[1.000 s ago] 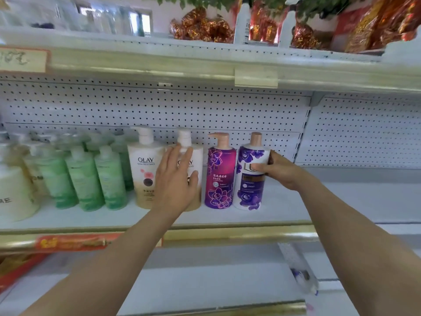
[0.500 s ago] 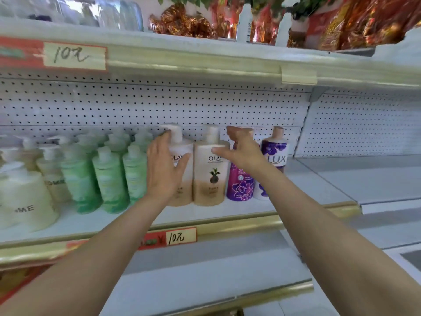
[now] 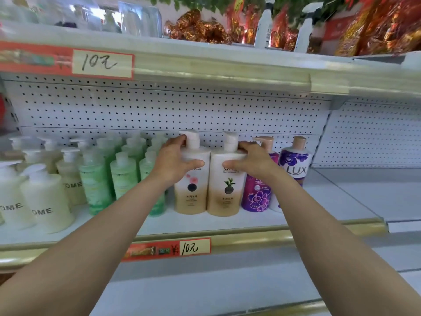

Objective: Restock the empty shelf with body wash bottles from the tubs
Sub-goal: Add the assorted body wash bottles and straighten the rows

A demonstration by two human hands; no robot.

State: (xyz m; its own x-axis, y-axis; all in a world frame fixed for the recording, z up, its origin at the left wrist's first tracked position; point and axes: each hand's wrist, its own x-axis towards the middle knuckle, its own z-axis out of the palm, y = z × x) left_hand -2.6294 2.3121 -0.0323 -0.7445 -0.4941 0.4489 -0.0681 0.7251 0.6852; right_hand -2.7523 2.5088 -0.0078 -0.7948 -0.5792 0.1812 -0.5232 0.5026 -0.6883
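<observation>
Two cream pump bottles stand upright mid-row on the shelf (image 3: 205,224), their sides touching. The left hand (image 3: 175,163) wraps the shoulder of the pink-flower bottle (image 3: 192,192), thumb across the front, fingers behind the neck under the pump. The right hand (image 3: 252,163) holds the green-leaf bottle (image 3: 225,195) the same way. Each bottle's long axis runs straight up, directly beneath its own hand, so I'd guess any nudge goes back toward the far pegboard (image 3: 159,106). They look like smooth, glossy plastic, broad-shouldered, white fading to tan. Translucent green bottles (image 3: 95,179) crowd just left. A magenta bottle (image 3: 256,197) sits just right, then the purple LUX bottle (image 3: 295,165), with bare shelf beyond. No tubs in sight.
</observation>
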